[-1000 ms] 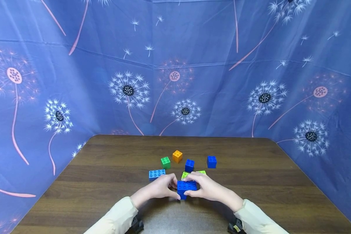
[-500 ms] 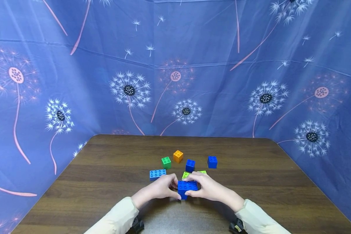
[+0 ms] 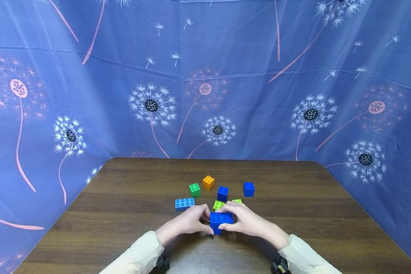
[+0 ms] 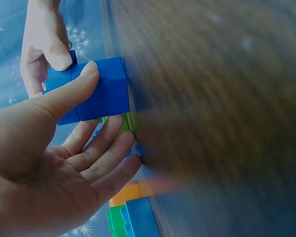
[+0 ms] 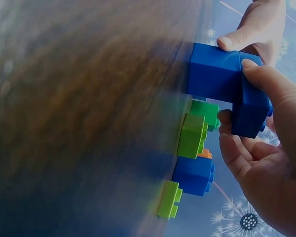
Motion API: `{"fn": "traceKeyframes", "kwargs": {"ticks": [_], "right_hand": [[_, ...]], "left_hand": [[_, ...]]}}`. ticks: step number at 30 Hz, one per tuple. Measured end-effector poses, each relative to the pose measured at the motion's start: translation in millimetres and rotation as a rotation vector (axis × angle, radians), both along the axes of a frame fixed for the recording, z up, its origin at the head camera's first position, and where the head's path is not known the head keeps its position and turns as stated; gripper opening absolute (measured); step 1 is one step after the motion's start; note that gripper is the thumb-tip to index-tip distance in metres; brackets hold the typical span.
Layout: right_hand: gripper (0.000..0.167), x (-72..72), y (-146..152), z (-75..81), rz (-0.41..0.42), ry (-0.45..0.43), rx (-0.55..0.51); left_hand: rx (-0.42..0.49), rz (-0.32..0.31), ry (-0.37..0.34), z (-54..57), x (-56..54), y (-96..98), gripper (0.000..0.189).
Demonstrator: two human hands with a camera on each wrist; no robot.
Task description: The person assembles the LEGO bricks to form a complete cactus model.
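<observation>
A long blue building brick (image 3: 227, 217) sits on top of a squarer blue block (image 5: 214, 71), its right end jutting out past it. My left hand (image 3: 191, 221) holds the lower block, thumb on the near face and fingers behind. My right hand (image 3: 242, 219) pinches the long upper brick between thumb and fingers. The left wrist view shows the lower block (image 4: 108, 91) under the left thumb, its other fingers spread beyond. Just behind the hands are two lime bricks (image 5: 191, 136), partly hidden by the right hand in the head view.
On the wooden table (image 3: 123, 228) stand a light blue brick (image 3: 184, 204) at left, a green brick (image 3: 194, 190), an orange brick (image 3: 208, 182) and two small blue bricks (image 3: 222, 193) farther back. A blue dandelion-print cloth (image 3: 260, 114) hangs behind the table.
Both hands and the two joined blue bricks have shifted very slightly to the right. The grip looks the same, and the other bricks stay in place.
</observation>
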State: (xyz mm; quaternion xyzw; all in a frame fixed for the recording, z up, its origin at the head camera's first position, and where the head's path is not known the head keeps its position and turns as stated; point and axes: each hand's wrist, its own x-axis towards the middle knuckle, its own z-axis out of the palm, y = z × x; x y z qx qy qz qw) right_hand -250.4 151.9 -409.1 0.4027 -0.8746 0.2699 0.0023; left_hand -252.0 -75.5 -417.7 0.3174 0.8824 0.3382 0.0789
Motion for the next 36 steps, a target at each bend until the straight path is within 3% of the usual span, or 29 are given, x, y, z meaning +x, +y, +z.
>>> {"fn": "traceKeyframes", "kwargs": {"ticks": [6, 14, 24, 36], "right_hand": [[0.035, -2.2, -1.6, -2.0, 0.004, -0.022, -0.040], [0.030, 1.1, -4.1, -9.5, -0.016, -0.164, -0.107], [0.039, 1.0, 1.3, -5.0, 0.013, -0.083, -0.048], [0.040, 2.1, 2.1, -4.7, 0.003, -0.087, -0.052]], "left_hand": [[-0.004, 0.005, 0.012, -0.3, 0.7, 0.1, 0.035], [-0.009, 0.008, 0.014, -0.1, 3.7, 0.3, 0.035], [0.005, -0.010, 0.019, 3.9, 5.8, 0.8, 0.035], [0.014, -0.020, 0.042, 4.0, 4.4, 2.9, 0.036]]}}
